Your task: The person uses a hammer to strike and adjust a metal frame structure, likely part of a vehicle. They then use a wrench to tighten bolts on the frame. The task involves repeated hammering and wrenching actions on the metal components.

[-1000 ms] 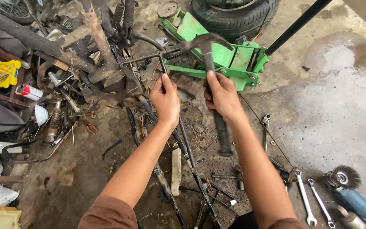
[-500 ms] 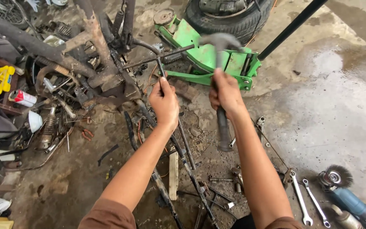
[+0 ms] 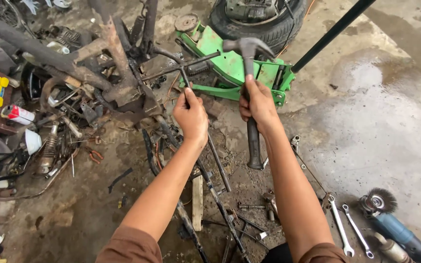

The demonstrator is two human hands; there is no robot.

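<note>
Two hands are busy over the dirty concrete floor. My right hand wraps the dark handle of a steel-headed claw hammer high up, close under the head, so the long grip hangs down below my wrist; held that short, I judge it gives a tight, controlled blow rather than a big swing. Its fingers are closed fully round the handle. The head sits at twelve o'clock from that hand, just above the thin dark metal rod that my left hand steadies. My left fingers are curled shut round the rod's upper part, keeping it from slipping, I judge; the rod runs down toward six o'clock between my forearms.

At ten o'clock lies a rusty tangle of motorcycle frame tubes. At twelve o'clock sits a green steel floor jack, with a black tyre behind it. At four o'clock lie two silver spanners and a blue angle grinder with a wire brush wheel.
</note>
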